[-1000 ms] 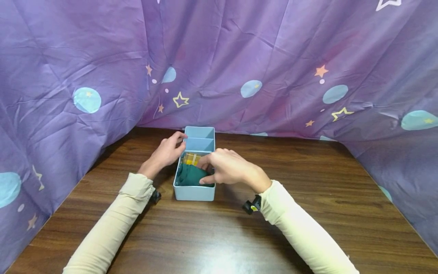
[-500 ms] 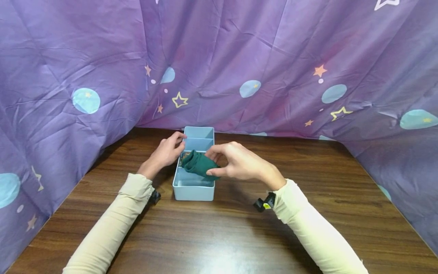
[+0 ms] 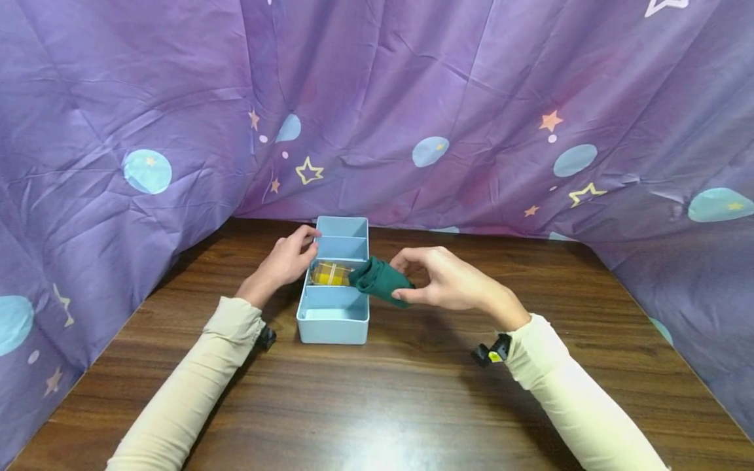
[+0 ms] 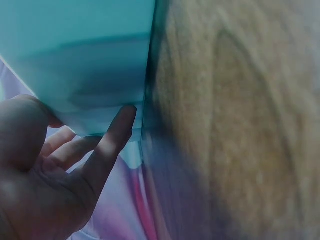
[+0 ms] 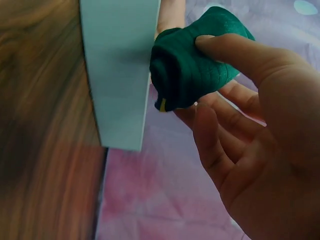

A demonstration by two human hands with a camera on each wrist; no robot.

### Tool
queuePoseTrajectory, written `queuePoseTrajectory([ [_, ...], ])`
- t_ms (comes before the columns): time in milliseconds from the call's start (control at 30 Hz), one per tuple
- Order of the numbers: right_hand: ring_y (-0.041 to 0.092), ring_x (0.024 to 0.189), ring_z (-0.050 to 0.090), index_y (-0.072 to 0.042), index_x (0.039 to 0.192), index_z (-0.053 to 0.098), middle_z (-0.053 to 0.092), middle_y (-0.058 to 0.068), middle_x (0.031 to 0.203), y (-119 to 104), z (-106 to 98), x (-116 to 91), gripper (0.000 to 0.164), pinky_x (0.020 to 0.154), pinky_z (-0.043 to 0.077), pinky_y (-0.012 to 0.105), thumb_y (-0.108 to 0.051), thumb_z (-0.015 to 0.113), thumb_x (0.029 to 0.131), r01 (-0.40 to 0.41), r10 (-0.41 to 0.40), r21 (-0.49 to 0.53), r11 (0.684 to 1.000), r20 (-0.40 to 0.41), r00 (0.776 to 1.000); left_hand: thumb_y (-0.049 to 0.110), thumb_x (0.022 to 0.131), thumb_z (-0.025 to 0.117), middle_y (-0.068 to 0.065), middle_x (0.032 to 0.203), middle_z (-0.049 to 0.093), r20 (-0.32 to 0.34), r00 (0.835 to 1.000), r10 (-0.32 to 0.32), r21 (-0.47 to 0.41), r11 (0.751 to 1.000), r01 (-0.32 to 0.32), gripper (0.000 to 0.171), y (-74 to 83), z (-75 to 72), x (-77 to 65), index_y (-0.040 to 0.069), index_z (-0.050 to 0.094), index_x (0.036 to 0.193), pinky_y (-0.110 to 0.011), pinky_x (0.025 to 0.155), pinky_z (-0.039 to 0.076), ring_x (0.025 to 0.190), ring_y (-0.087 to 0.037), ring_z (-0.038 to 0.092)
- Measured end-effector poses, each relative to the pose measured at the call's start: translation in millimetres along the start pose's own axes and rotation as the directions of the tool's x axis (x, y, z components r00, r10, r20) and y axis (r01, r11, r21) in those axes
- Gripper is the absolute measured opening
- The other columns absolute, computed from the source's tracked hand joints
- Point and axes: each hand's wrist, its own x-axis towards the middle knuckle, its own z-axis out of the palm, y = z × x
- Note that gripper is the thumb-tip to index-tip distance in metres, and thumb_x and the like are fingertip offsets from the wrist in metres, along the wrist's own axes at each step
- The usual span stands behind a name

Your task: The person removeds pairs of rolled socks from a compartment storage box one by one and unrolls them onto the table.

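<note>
My right hand pinches a rolled dark green cloth between thumb and fingers, just over the right rim of a light blue box. In the right wrist view, the green cloth shows a rolled end with a small yellow mark. My left hand is at the left side of the box, its fingers lightly bent by the rim. Seen from the left wrist, the fingers of the left hand lie along the box's outer wall. A yellow-brown checked item with pale lines lies in a middle compartment.
The box is long and split by dividers into several compartments. It stands on a dark wooden table. Behind and beside the table hangs a purple curtain with stars and planets.
The right hand has lifted the green cloth out of the front compartment and carried it to the right. The checked item now shows more. The left hand has stayed by the box.
</note>
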Motion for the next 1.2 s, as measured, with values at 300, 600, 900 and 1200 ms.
queuePoseTrajectory([
  [300, 0.012, 0.100, 0.078, -0.020, 0.115, 0.071, 0.079, -0.006, 0.104, 16.3, -4.1, -24.8, 0.027, 0.087, 0.066, 0.030, -0.014, 0.085, 0.093, -0.064, 0.057, 0.124, 0.990, 0.056, 0.997, 0.021, 0.113, 0.049, -0.022, 0.155, 0.059, 0.010, 1.000, -0.010, -0.012, 1.000, 0.010, 0.040, 1.9, 0.4, -0.4, 0.006, 0.057, 0.149, -0.052, 0.124, 0.044, 0.148, -0.037, 0.056],
  [600, 0.016, 0.100, 0.077, -0.011, 0.123, 0.071, 0.079, 0.002, 0.106, 32.5, 0.2, -42.5, 0.028, 0.090, 0.065, 0.032, -0.015, 0.082, 0.097, -0.110, 0.082, 0.182, 0.977, 0.157, 0.984, 0.022, 0.113, 0.048, -0.022, 0.156, 0.059, 0.016, 1.000, -0.010, -0.016, 1.000, 0.010, 0.040, 2.0, 0.8, -1.3, 0.006, 0.056, 0.149, -0.052, 0.124, 0.044, 0.148, -0.037, 0.056],
  [900, 0.013, 0.101, 0.074, -0.011, 0.126, 0.072, 0.077, 0.000, 0.110, 49.6, 7.7, -45.4, 0.028, 0.088, 0.064, 0.031, -0.021, 0.077, 0.100, -0.160, 0.132, 0.128, 0.979, 0.201, 0.971, 0.018, 0.109, 0.058, -0.019, 0.146, 0.069, -0.061, 0.997, 0.042, 0.063, 0.997, -0.038, 0.036, 2.7, -0.2, 0.3, 0.005, 0.064, 0.141, -0.053, 0.111, 0.055, 0.132, -0.038, 0.069],
  [1200, 0.017, 0.088, 0.070, -0.015, 0.143, 0.063, 0.074, 0.011, 0.125, 61.7, 15.4, -43.8, 0.036, 0.060, 0.062, 0.039, -0.022, 0.066, 0.108, -0.223, 0.192, 0.155, 0.962, 0.192, 0.962, 0.015, 0.102, 0.069, -0.020, 0.122, 0.075, -0.096, 0.976, 0.194, 0.177, 0.968, -0.175, 0.034, 26.9, -6.1, 0.1, 0.005, 0.069, 0.135, -0.052, 0.093, 0.057, 0.105, -0.036, 0.069],
])
